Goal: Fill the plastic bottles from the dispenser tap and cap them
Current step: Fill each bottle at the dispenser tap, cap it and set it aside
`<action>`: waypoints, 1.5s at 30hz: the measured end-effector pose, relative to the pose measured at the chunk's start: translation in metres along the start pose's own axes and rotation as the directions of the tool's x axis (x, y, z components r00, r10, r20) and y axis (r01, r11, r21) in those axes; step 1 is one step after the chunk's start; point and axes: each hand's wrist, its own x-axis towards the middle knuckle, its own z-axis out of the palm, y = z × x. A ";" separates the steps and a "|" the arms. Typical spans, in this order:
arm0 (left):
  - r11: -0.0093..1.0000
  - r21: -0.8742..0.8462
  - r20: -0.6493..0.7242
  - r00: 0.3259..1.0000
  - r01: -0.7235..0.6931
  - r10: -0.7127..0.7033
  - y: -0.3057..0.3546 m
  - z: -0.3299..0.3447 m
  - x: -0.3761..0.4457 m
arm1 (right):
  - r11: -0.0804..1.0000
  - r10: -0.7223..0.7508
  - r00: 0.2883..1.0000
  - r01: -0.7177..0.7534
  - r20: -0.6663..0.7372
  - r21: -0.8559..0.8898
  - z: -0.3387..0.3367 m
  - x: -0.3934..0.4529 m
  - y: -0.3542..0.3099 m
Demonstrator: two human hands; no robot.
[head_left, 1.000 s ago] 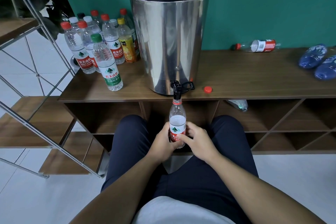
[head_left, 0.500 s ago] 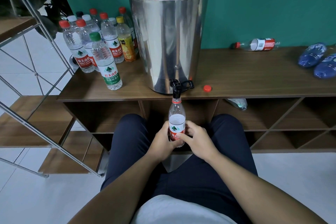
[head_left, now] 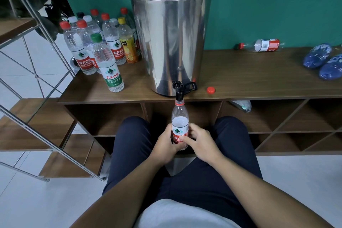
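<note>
A clear plastic bottle (head_left: 179,119) with a red label stands upright under the black tap (head_left: 179,91) of the steel dispenser (head_left: 170,42), its open mouth right at the spout. My left hand (head_left: 163,144) grips the bottle's lower part from the left. My right hand (head_left: 200,142) holds it from the right, thumb across the label. The bottle's red cap (head_left: 210,90) lies loose on the wooden shelf top (head_left: 259,79), right of the tap.
Several capped bottles (head_left: 103,50) stand left of the dispenser. One bottle (head_left: 261,45) lies on its side at the back right, next to blue items (head_left: 323,61). Another bottle (head_left: 241,106) lies in a cubby below. A metal-framed wooden rack (head_left: 37,116) stands to the left.
</note>
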 end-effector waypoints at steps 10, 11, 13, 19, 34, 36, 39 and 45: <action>1.000 0.023 -0.002 1.000 -0.010 0.010 -0.002 0.000 0.001 | 1.000 -0.013 1.000 0.013 -0.009 -0.002 0.000 -0.001 -0.002; 1.000 0.023 -0.002 1.000 -0.010 0.010 -0.002 0.000 0.001 | 1.000 -0.015 1.000 0.015 -0.010 -0.003 0.000 -0.001 -0.002; 1.000 0.018 0.000 1.000 -0.011 0.011 -0.002 0.000 0.001 | 1.000 -0.015 1.000 0.015 -0.010 -0.003 -0.001 -0.001 -0.002; 1.000 0.012 -0.003 1.000 -0.005 0.005 -0.002 0.001 0.000 | 1.000 -0.018 1.000 0.018 -0.003 0.000 -0.001 -0.002 -0.004; 1.000 -0.007 -0.003 1.000 -0.006 0.006 -0.001 0.000 0.000 | 0.999 -0.031 1.000 0.031 0.002 -0.026 -0.002 -0.002 -0.005; 1.000 -0.012 -0.003 1.000 -0.007 0.007 -0.001 0.001 0.000 | 0.999 -0.033 0.999 0.033 0.003 -0.031 -0.002 -0.002 -0.005; 1.000 -0.013 -0.004 1.000 -0.005 0.005 -0.001 0.001 0.000 | 0.999 -0.031 1.000 0.031 0.004 -0.034 -0.002 -0.002 -0.004; 1.000 -0.007 -0.004 1.000 -0.005 0.005 -0.001 0.001 0.000 | 0.999 -0.030 1.000 0.030 0.000 -0.037 -0.002 -0.002 -0.005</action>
